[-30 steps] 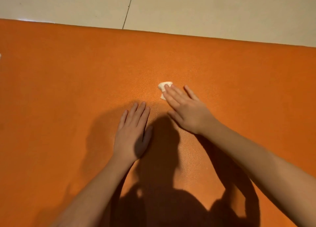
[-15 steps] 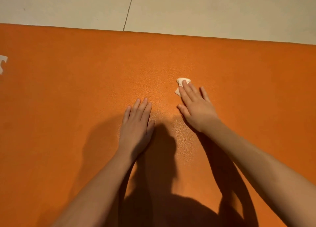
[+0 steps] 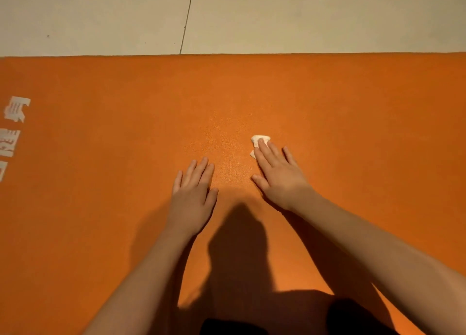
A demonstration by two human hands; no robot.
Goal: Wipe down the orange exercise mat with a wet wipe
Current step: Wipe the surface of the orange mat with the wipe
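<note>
The orange exercise mat (image 3: 327, 102) fills most of the head view. A small white wet wipe (image 3: 258, 139) lies on it right of centre, mostly covered by my right hand (image 3: 278, 175), whose straight fingers press it flat against the mat. Only the wipe's far edge and a left corner show. My left hand (image 3: 193, 193) lies flat on the mat to the left, palm down, fingers straight and together, holding nothing.
Beige floor tiles (image 3: 302, 19) with a dark grout line run beyond the mat's far edge. White printed logo marks (image 3: 16, 108) sit on the mat at the left edge. My shadow darkens the mat between my forearms.
My right hand has slid the wipe to the right across the mat and a little nearer. The view has tilted up, showing more floor and the logo marks. My left hand stays flat.
</note>
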